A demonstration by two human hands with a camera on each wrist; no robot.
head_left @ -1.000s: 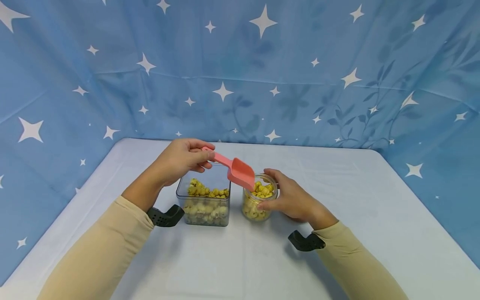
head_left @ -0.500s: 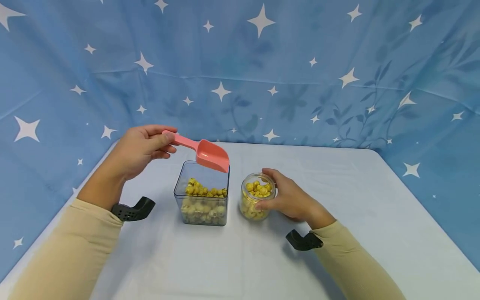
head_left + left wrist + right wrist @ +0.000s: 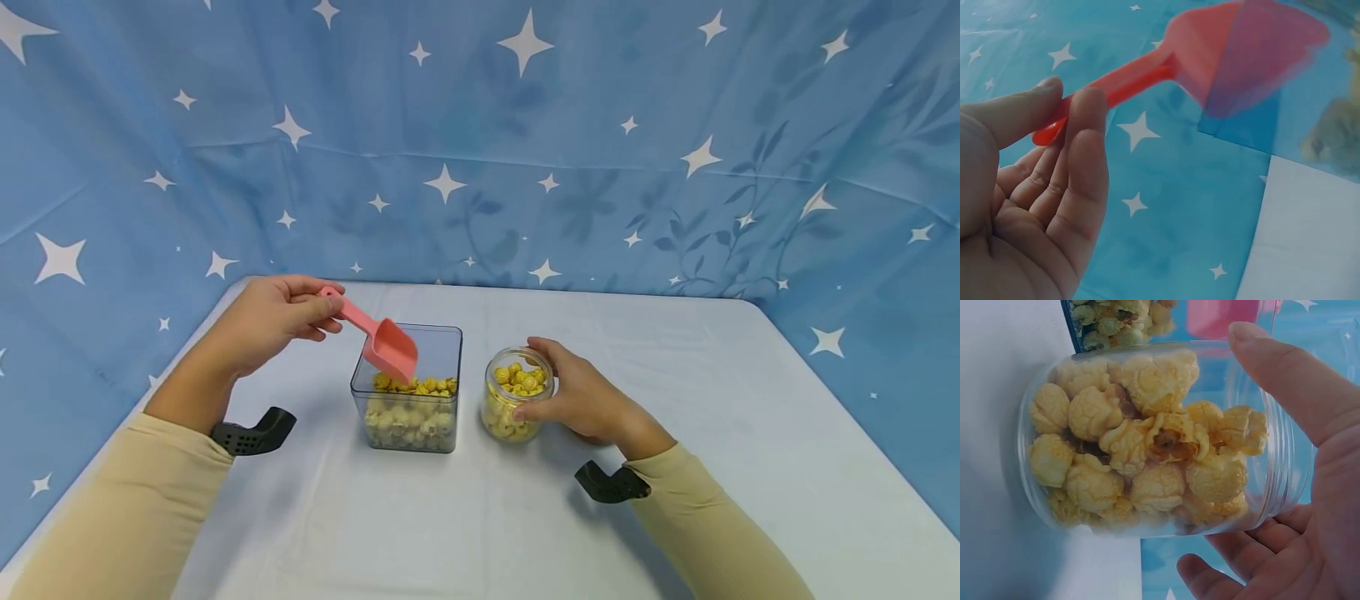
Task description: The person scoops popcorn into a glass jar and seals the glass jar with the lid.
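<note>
Between thumb and fingers, my left hand (image 3: 273, 321) pinches the handle of a pink scoop (image 3: 392, 350). The scoop's blade tips down inside the clear square container (image 3: 413, 423), just over the popcorn (image 3: 431, 387) there. In the left wrist view the scoop (image 3: 1210, 50) shows partly through the container's wall, and its bowl's contents cannot be seen. My right hand (image 3: 588, 397) grips a round clear jar (image 3: 517, 392) standing on the table, thumb on the near side. Popcorn (image 3: 1129, 444) fills much of that jar in the right wrist view.
Both containers stand on a white-covered table (image 3: 480, 525), a small gap apart, the square one to the left. A blue star-patterned curtain (image 3: 480, 125) rises behind the table's far edge. Black straps (image 3: 255, 432) sit on both wrists.
The scoop has moved left, away from over the jar, then down into the square container with my left hand. My right hand and the jar stay in place.
</note>
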